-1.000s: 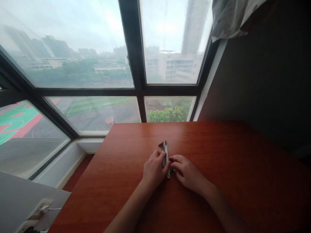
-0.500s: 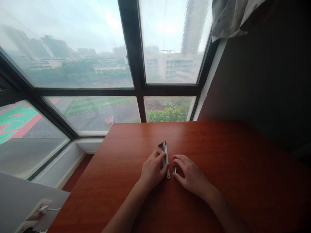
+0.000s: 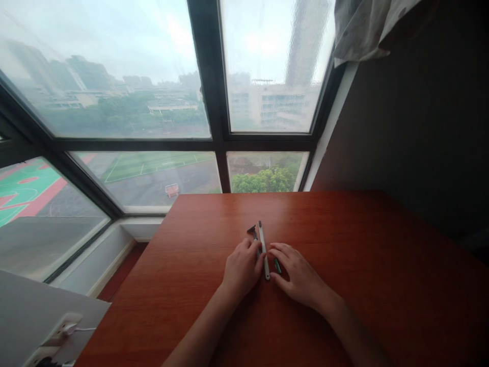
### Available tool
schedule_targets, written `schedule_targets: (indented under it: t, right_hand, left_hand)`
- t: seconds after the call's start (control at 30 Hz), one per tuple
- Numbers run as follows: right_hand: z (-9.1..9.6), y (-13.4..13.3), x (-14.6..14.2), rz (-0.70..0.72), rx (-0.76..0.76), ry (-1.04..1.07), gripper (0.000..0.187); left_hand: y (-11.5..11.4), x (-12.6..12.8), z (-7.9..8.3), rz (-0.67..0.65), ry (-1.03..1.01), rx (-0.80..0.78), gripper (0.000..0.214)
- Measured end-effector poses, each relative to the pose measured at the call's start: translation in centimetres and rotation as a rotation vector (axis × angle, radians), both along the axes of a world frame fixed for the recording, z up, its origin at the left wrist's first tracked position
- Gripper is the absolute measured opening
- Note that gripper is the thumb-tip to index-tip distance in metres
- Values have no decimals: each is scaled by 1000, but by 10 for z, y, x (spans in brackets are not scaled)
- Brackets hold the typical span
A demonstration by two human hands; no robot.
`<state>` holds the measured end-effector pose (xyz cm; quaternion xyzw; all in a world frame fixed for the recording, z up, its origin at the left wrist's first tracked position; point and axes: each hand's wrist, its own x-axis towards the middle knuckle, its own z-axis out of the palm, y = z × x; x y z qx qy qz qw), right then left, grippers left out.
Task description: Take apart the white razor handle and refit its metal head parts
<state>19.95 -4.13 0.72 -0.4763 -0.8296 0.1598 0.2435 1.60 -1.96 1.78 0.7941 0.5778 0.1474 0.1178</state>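
A razor [image 3: 251, 230] with a dark head lies on the desk, its handle partly covered by my left hand [image 3: 243, 267]. The fingers and thumb of that hand are closed around the handle. Right alongside is a white toothbrush [image 3: 262, 242] with dark bristles, pointing away from me, and my left thumb reaches its edge. My right hand [image 3: 296, 270] curves just right of the toothbrush with thumb and fingers apart. Between them a small, slim green object [image 3: 277, 265] rests at a slant on the desk. Its kind is hard to make out.
The reddish-brown wooden desk [image 3: 344, 234] stands against a window with dark frames [image 3: 219, 145]. Low on the left wall, a white plug [image 3: 69, 330] with a cable sits in a socket. Grey cloth [image 3: 361, 35] hangs at the upper right.
The green object has turned to a slant, and my right fingers have moved slightly left over it. The razor head has tilted a little away from the toothbrush.
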Motion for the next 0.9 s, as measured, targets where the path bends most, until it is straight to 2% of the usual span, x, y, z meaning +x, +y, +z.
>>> schedule_targets:
  t: [0.13, 0.3, 0.67, 0.73, 0.9]
  right_hand:
    - [2, -2, -10, 26, 5, -7, 55]
    - [-4, 0, -7, 40, 15, -32, 61]
    - [-5, 0, -4, 27, 30, -14, 55]
    - [-6, 4, -2, -3, 41, 26, 47]
    - [-9, 21, 5, -200, 41, 92, 33]
  left_hand:
    - [2, -2, -1, -16, -33, 11, 20]
    - [1, 0, 2, -1, -49, 12, 20]
    - [0, 2, 4, -32, -46, 36, 21]
    - [0, -1, 3, -56, -67, 38, 22]
    - [4, -12, -3, -65, -176, 34, 29]
